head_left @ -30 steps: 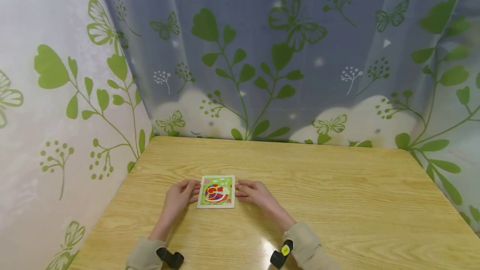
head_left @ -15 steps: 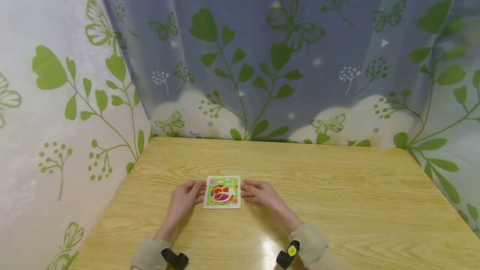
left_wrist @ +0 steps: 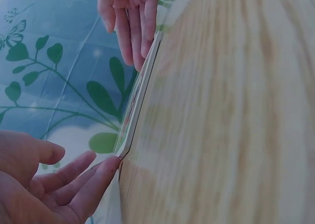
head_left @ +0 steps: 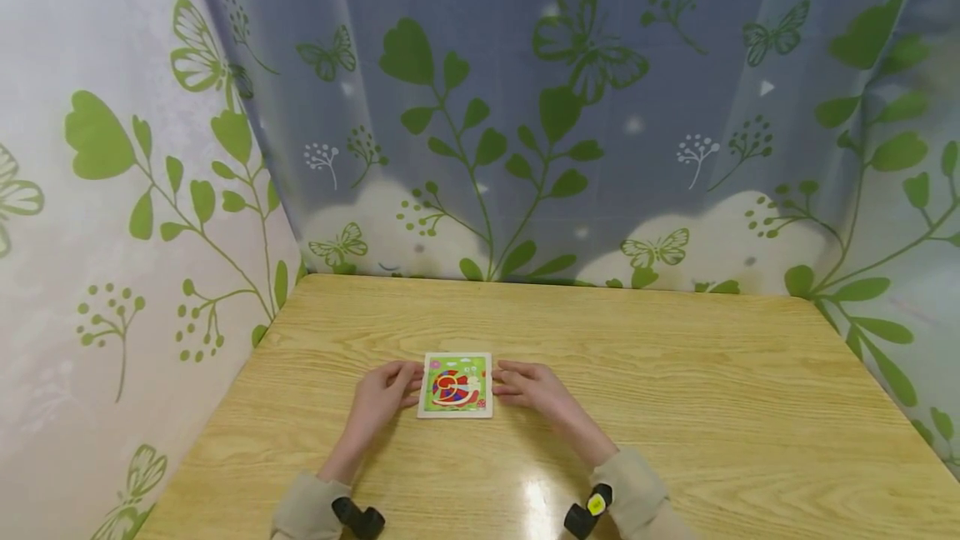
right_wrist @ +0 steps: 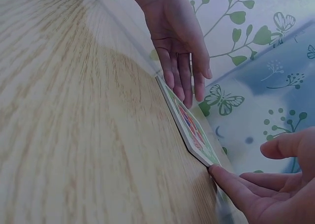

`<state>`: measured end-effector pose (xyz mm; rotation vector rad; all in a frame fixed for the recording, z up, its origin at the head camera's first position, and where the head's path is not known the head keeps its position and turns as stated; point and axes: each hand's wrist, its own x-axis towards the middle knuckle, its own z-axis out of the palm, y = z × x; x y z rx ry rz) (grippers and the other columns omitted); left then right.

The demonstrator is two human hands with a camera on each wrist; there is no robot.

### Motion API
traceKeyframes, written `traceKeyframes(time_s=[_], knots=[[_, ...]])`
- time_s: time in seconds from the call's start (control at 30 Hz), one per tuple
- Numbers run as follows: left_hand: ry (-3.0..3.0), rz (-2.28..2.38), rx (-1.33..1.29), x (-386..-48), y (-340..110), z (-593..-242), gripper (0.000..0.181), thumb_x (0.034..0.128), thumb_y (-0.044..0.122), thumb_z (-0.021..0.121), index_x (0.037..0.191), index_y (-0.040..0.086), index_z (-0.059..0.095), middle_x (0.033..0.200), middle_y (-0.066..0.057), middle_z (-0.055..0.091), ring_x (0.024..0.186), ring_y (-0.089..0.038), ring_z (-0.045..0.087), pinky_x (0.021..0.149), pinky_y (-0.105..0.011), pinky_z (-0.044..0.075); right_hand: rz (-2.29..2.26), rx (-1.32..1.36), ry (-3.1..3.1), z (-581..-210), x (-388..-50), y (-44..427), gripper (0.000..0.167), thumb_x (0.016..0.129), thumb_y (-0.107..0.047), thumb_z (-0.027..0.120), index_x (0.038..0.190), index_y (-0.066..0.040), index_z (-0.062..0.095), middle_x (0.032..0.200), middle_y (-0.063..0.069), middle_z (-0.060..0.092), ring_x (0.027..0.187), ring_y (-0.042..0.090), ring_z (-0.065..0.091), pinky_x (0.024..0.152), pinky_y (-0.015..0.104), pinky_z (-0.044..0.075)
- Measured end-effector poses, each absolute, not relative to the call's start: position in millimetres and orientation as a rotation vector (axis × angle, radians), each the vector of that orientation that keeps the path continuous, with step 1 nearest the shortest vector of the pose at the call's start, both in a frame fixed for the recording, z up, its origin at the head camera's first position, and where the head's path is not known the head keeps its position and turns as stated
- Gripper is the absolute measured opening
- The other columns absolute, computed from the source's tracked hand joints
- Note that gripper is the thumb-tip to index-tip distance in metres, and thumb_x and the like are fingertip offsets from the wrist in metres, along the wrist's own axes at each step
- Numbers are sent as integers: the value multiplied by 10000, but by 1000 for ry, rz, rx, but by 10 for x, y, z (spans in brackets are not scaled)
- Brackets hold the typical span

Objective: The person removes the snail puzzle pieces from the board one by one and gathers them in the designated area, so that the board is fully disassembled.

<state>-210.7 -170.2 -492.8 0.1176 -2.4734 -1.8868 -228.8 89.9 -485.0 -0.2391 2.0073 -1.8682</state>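
Much leaf-and-butterfly-printed fabric (head_left: 637,157) behind table and along its sides. Pale wood-grain table (head_left: 675,382) below it. Beige sleeves (head_left: 630,490) on both arms. Left hand (head_left: 382,392) at left edge of picture board, fingers extended, fingertip touching board, thumb held apart. Right hand (head_left: 538,390) at right edge, likewise straight-fingered, fingertip touching, thumb apart; neither hand pinches. Square picture board (head_left: 422,407) lies flat on table, between hands. Black wrist devices (head_left: 358,517) at cuffs, right one bearing yellow patch (head_left: 596,506). Red-and-blue snail (head_left: 453,390) pictured on board's green ground.
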Motion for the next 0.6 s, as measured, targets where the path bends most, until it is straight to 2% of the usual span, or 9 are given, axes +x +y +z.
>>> traceKeyframes(time_s=[0.27,0.6], knots=[[-2490,-1893,84,-2101,-1644,-4928,307,1066,136,519,1216,-82,674,1179,-255,698,1027,-300,722,754,-275,617,-1859,-250,2033,-4839,-2271,990,477,1077,-89,433,1436,216,367,1386,343,534,1226,410,614,1007,398,537],[-2513,-1900,54,-2103,-1553,-4921,310,1065,156,529,1215,-71,676,1171,-230,706,1020,-278,722,772,-277,615,-1854,-260,2032,-4826,-2238,1121,489,1083,-118,431,1445,206,366,1415,347,509,1249,411,596,1027,415,522]])
